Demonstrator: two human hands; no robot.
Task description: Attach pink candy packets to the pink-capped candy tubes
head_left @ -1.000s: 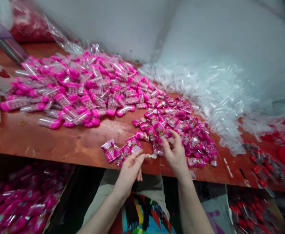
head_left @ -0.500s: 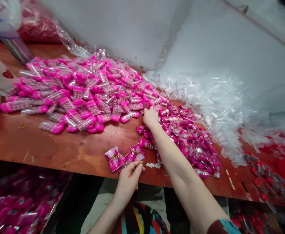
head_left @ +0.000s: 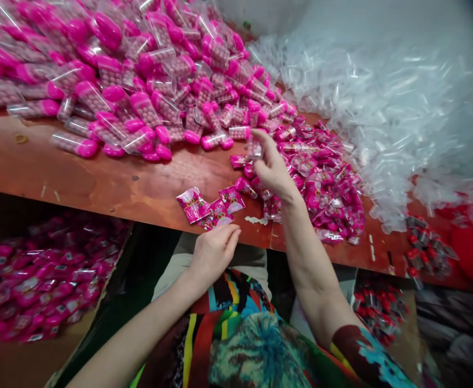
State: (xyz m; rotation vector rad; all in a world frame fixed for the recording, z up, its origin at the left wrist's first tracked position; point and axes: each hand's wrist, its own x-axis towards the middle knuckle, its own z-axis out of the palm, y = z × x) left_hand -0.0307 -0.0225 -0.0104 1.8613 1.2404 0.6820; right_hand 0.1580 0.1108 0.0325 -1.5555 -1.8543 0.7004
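My right hand (head_left: 275, 168) is closed around a small clear candy bottle (head_left: 254, 147), lifted between the heap of pink-capped bottles and the pink printed sleeves. My left hand (head_left: 215, 249) is at the table's front edge, fingers pressed together; what they hold, if anything, is hidden. Just beyond its fingertips lie a few flat pink printed packets (head_left: 193, 205). A large heap of clear bottles with pink caps and pink beads (head_left: 147, 110) spreads over the back left. Right of my right hand is a pile of shiny pink printed packets (head_left: 321, 183).
Clear plastic pieces (head_left: 382, 108) are heaped at the back right. Red-capped items (head_left: 426, 250) lie on the table's right end, with more in a box (head_left: 382, 307) below. A carton of pink packets (head_left: 54, 280) stands lower left. A rubber band (head_left: 21, 139) lies on the table.
My view has tilted down and moved closer. My right hand has come back from the heap's edge with a candy bottle. My left fingers have closed together by the flat packets.
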